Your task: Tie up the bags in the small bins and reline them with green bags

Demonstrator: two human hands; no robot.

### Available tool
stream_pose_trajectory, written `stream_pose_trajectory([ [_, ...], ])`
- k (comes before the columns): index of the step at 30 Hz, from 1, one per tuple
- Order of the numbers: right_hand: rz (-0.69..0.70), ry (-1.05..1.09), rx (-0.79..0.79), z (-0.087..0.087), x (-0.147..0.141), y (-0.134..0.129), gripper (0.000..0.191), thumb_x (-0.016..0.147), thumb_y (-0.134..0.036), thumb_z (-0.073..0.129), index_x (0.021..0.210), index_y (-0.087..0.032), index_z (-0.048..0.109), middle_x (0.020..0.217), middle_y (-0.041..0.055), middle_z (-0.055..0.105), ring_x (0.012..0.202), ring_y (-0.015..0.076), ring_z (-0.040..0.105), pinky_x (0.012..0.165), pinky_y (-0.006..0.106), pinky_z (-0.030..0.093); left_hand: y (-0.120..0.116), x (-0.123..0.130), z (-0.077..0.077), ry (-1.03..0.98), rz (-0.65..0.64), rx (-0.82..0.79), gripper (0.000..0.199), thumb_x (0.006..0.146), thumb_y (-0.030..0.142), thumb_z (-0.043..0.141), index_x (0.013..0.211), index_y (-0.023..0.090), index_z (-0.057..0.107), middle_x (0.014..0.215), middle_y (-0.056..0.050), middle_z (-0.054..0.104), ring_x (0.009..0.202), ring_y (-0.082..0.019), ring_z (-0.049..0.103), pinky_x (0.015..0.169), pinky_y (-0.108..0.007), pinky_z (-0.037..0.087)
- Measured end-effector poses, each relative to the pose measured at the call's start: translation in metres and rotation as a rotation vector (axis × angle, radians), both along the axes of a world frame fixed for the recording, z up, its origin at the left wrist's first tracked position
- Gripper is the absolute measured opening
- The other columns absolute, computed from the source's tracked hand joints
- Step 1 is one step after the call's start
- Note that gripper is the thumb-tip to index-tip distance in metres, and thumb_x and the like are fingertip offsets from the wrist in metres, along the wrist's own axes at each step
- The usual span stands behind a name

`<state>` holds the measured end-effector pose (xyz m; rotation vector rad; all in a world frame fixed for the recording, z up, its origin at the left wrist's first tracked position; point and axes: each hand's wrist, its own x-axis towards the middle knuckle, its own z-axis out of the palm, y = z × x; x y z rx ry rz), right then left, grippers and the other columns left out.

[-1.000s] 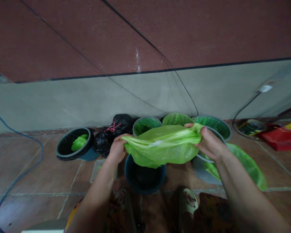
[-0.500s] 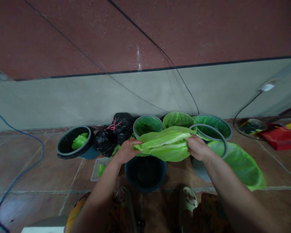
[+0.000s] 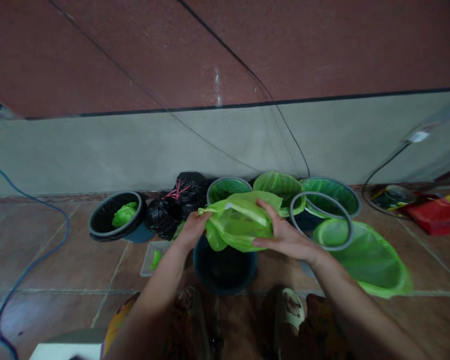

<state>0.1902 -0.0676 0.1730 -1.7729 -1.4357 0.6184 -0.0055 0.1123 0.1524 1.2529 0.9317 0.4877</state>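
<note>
A thin, crumpled green plastic bag (image 3: 240, 222) is held above an unlined dark blue bin (image 3: 225, 287). My left hand (image 3: 193, 229) is closed, pinching the bag's gathered left edge. At the bag's right side is my right hand (image 3: 283, 232), open, its thumb and fingers spread wide against the plastic. The bag hides part of the bin's far rim. To the right, a loose grey ring (image 3: 349, 235) overlaps a green bag (image 3: 378, 257) that lies spread out.
By the wall stand green-lined bins (image 3: 230, 186) and tied black bags (image 3: 165, 215). Left of them is a black-lined bin (image 3: 97, 232) with green plastic inside. A clear tray (image 3: 147, 265) sits nearby. A blue hose (image 3: 33, 270) crosses the floor.
My right hand has moved left and opened from its grip on the bag's right end. The bag, stretched between both hands before, is now bunched and puffed out. My left hand still grips it.
</note>
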Motion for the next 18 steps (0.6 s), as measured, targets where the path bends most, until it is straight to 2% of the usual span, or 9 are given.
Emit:
stream_pose_trajectory([
  [2, 0.037, -0.06, -0.047, -0.007, -0.024, 0.006, 0.116, 0.058, -0.044, 0.08, 0.152, -0.024, 0.013, 0.152, 0.0148, 0.031, 0.128, 0.0297, 0.047, 0.107, 0.045, 0.037, -0.01, 0.006, -0.001, -0.041, -0.005, -0.079, 0.032, 0.066, 0.045, 0.069, 0.074, 0.014, 0.066, 0.068, -0.003, 0.067, 0.06, -0.015, 0.061, 0.057, -0.024, 0.046],
  [4, 0.031, -0.166, -0.125, -0.019, -0.045, 0.014, 0.113, 0.056, -0.038, 0.081, 0.149, -0.02, 0.021, 0.149, 0.0177, 0.035, 0.119, 0.0316, 0.054, 0.101, 0.044, 0.043, -0.019, 0.01, -0.001, -0.063, 0.0, -0.137, 0.036, 0.065, 0.047, 0.071, 0.078, 0.014, 0.066, 0.073, -0.004, 0.069, 0.063, -0.015, 0.062, 0.058, -0.024, 0.047],
  [5, 0.034, -0.21, -0.176, -0.025, -0.053, 0.019, 0.098, 0.06, -0.033, 0.078, 0.145, -0.015, 0.031, 0.141, 0.019, 0.046, 0.114, 0.0317, 0.058, 0.097, 0.043, 0.045, -0.023, 0.011, -0.001, -0.058, -0.001, -0.158, 0.039, 0.066, 0.049, 0.071, 0.081, 0.014, 0.066, 0.075, -0.004, 0.069, 0.063, -0.015, 0.062, 0.058, -0.024, 0.047],
  [7, 0.039, -0.24, -0.252, -0.036, -0.064, 0.027, 0.057, 0.07, -0.021, 0.064, 0.125, -0.012, 0.054, 0.119, 0.0169, 0.064, 0.104, 0.0297, 0.062, 0.091, 0.038, 0.048, -0.028, 0.011, 0.0, -0.03, -0.037, -0.182, 0.046, 0.069, 0.056, 0.068, 0.089, 0.015, 0.066, 0.079, -0.005, 0.07, 0.066, -0.016, 0.063, 0.058, -0.025, 0.048],
  [9, 0.004, -0.162, -0.245, -0.041, -0.068, 0.034, 0.03, 0.073, -0.011, 0.051, 0.1, -0.015, 0.065, 0.099, 0.0119, 0.071, 0.096, 0.0254, 0.064, 0.087, 0.033, 0.048, -0.03, 0.009, 0.003, -0.008, -0.126, -0.156, 0.054, 0.072, 0.061, 0.063, 0.101, 0.016, 0.065, 0.087, -0.007, 0.071, 0.072, -0.018, 0.065, 0.06, -0.027, 0.049],
  [11, -0.072, -0.001, -0.188, -0.042, -0.066, 0.039, 0.023, 0.072, -0.01, 0.046, 0.083, -0.017, 0.065, 0.088, 0.0075, 0.071, 0.087, 0.0213, 0.064, 0.082, 0.03, 0.049, -0.029, 0.005, 0.009, -0.026, -0.259, -0.043, 0.057, 0.072, 0.058, 0.066, 0.112, 0.017, 0.063, 0.098, -0.008, 0.071, 0.086, -0.021, 0.066, 0.07, -0.029, 0.051],
  [14, -0.172, 0.268, -0.157, -0.037, -0.063, 0.042, 0.02, 0.072, -0.013, 0.044, 0.074, -0.018, 0.063, 0.073, 0.0025, 0.068, 0.072, 0.0171, 0.061, 0.07, 0.026, 0.05, -0.028, -0.001, 0.018, -0.09, -0.491, 0.221, 0.065, 0.064, 0.041, 0.079, 0.122, 0.02, 0.06, 0.119, -0.008, 0.065, 0.111, -0.026, 0.059, 0.093, -0.034, 0.046],
  [16, -0.136, 0.365, -0.151, -0.032, -0.065, 0.041, 0.02, 0.069, -0.013, 0.045, 0.073, -0.018, 0.064, 0.072, 0.0008, 0.066, 0.07, 0.0156, 0.058, 0.067, 0.025, 0.049, -0.029, -0.003, 0.018, -0.072, -0.592, 0.376, 0.07, 0.057, 0.032, 0.083, 0.122, 0.02, 0.061, 0.125, -0.007, 0.062, 0.118, -0.029, 0.054, 0.102, -0.036, 0.04],
  [18, -0.015, 0.418, -0.133, -0.026, -0.068, 0.04, 0.018, 0.07, -0.014, 0.047, 0.072, -0.019, 0.065, 0.071, -0.0001, 0.065, 0.071, 0.0155, 0.057, 0.07, 0.026, 0.048, -0.033, -0.003, 0.012, -0.001, -0.612, 0.484, 0.063, 0.056, 0.027, 0.082, 0.116, 0.019, 0.065, 0.12, -0.008, 0.065, 0.115, -0.031, 0.056, 0.103, -0.039, 0.039],
])
